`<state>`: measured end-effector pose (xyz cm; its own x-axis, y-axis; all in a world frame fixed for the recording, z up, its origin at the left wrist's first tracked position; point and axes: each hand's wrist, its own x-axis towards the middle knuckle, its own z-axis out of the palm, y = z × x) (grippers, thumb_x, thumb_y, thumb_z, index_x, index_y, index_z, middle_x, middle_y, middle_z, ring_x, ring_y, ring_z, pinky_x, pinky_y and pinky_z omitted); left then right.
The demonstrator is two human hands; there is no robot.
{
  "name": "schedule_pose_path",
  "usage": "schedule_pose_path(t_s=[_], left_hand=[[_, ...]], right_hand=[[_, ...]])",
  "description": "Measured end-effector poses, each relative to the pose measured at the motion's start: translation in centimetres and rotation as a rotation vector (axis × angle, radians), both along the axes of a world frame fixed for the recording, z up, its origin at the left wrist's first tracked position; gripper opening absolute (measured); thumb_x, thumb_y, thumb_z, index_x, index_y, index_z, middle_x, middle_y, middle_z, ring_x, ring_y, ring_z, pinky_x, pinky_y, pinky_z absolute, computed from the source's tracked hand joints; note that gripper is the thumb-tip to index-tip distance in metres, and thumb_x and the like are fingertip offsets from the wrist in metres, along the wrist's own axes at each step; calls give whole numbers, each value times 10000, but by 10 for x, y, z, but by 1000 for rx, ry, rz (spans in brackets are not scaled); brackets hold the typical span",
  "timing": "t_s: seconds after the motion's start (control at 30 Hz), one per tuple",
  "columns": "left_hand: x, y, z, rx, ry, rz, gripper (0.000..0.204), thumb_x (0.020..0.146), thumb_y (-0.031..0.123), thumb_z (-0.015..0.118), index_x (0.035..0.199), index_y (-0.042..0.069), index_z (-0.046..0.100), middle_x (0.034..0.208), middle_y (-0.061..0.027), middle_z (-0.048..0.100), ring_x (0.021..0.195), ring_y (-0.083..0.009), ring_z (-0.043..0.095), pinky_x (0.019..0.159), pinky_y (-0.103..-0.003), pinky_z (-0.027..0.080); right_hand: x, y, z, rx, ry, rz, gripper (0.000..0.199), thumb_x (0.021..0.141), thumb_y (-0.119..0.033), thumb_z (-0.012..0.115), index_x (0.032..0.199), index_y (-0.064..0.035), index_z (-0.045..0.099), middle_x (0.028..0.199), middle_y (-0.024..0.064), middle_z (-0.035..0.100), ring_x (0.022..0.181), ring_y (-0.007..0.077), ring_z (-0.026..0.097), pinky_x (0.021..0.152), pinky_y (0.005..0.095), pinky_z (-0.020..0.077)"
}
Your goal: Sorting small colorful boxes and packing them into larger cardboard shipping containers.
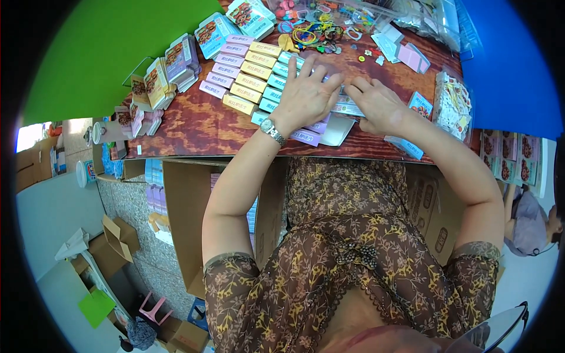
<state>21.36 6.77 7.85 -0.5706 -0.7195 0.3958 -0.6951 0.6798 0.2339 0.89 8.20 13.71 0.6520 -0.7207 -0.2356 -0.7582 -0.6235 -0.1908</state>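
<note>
My left hand (309, 94) lies with spread fingers over rows of small boxes, and a metal watch circles its wrist. Under and beside it runs a column of teal boxes (272, 94); left of that stand yellow boxes (246, 94) and lilac boxes (222, 79). Purple boxes (306, 137) show below the left wrist. Bent fingers of my right hand (376, 106) close around the right end of a light blue box (347, 107) between the hands; their grip is partly hidden. A pale flat carton (338, 130) lies just below that box.
Stacks of folded cartons (181, 62) line the table's left side. Small colourful toys (318, 32) heap at the back. A clear tray of white pieces (453, 109) stands at right, near loose blue cartons (406, 147). Another person (529, 223) is at far right.
</note>
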Motion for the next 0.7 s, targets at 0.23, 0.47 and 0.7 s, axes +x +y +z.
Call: schedule_pose_path(t_s=[0.23,0.47,0.7], left_hand=[[-1,-1,6,18,-76,3,404,868,374,589,1213,166,627,1194,-143,583,1298,-403,422,1053,-683,240],[4,-3,4,45,-157,-22,588,836,525,606,1303,171,547,1255,-153,526,1341,-431,375,1045,-715,237],[2,0,7,36,-187,13,613,825,518,611,1313,154,541,1235,-157,532,1352,-444,364,1048,-718,233]], right_hand=[[18,-20,12,173,163,-73,651,654,-115,772,1210,37,470,1234,234,522,1070,429,601,914,467,529],[15,-10,3,89,41,-197,672,642,-97,792,1220,10,466,1269,234,486,1108,419,585,930,470,522],[-14,14,-24,-152,-393,-194,827,678,-148,804,1396,-100,397,1263,212,476,1169,406,522,967,495,471]])
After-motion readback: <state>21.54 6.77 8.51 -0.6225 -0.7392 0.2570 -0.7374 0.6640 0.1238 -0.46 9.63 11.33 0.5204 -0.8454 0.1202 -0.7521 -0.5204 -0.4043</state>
